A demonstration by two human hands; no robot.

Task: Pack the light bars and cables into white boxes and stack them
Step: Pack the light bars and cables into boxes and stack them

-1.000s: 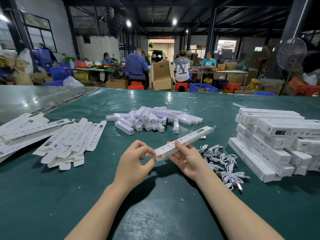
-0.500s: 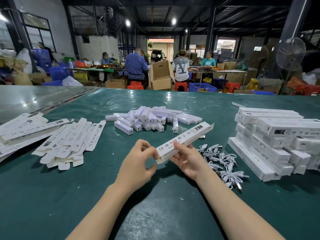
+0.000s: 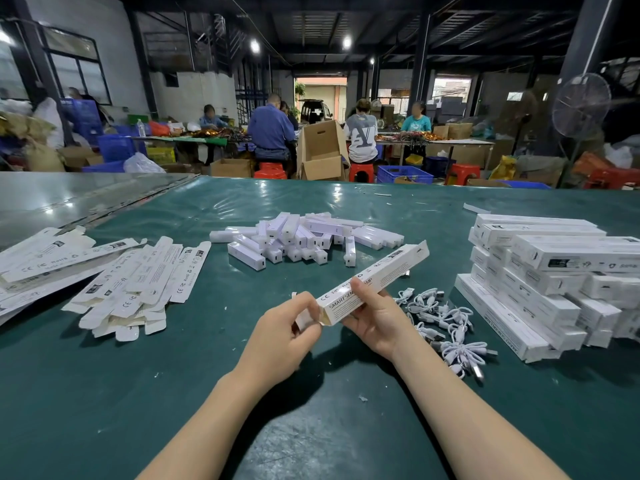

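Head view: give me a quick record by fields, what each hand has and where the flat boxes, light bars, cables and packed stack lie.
held item: white box, raised above the green table
left hand: pinches the near-end flap, not yet closed
right hand: grips the box body, thumb on top
flat boxes: loose pile at table's left
light bars: heap at centre, beyond the hands
cables: coiled bundles beside the right hand
packed stack: closed boxes piled at table's right
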